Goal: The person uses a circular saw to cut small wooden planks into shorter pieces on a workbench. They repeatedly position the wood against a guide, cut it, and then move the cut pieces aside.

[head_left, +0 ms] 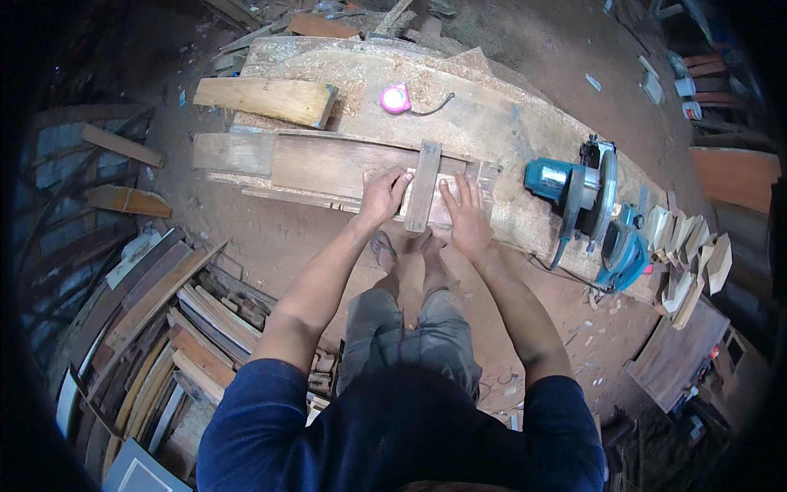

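A short dark wooden strip (423,184) lies crosswise over a smaller pale wooden piece (443,190) at the near edge of the workbench. My left hand (384,195) is closed at the left end of the pale piece, its thumb toward the strip; some of its fingers are hidden. To the right of the strip, my right hand (466,215) lies on the pale piece with its fingers stretched out and apart. Beneath both runs a long brown board (328,167), lengthwise along the bench.
The sawdust-strewn bench (484,131) carries a pink tape measure (394,98), a thick plank (262,97) and a teal circular saw (566,184). Another teal power tool (625,250) sits beside cut wood pieces (689,254) at right. Stacked boards (164,328) fill the lower left.
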A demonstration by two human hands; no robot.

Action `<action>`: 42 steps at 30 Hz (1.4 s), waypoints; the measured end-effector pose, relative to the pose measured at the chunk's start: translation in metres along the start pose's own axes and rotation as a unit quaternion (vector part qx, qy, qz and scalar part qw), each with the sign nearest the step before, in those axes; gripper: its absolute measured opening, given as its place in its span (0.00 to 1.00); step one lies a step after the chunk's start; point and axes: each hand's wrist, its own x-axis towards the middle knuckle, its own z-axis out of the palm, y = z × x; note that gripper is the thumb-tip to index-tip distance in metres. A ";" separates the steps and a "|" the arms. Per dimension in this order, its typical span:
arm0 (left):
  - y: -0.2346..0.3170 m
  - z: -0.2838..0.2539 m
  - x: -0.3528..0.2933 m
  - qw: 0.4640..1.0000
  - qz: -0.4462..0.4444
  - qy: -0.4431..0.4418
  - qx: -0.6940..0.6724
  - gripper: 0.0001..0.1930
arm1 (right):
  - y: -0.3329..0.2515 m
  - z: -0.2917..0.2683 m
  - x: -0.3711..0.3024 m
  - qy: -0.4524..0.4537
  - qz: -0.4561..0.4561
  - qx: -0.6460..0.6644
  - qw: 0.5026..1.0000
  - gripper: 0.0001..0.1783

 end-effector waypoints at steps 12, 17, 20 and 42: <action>-0.007 0.001 -0.001 0.999 0.028 0.013 0.017 0.17 | 0.005 -0.008 0.001 -0.017 0.010 0.043 0.999 0.61; -0.011 0.004 -0.003 0.999 0.042 0.019 0.024 0.16 | 0.004 -0.007 0.000 -0.011 0.009 0.049 0.999 0.61; -0.011 0.004 -0.002 1.000 0.020 -0.001 0.011 0.16 | 0.006 -0.006 0.000 -0.009 0.003 0.048 0.999 0.61; 0.001 0.002 -0.005 0.999 -0.033 0.005 -0.020 0.14 | 0.003 -0.009 0.002 -0.024 0.029 0.026 0.999 0.61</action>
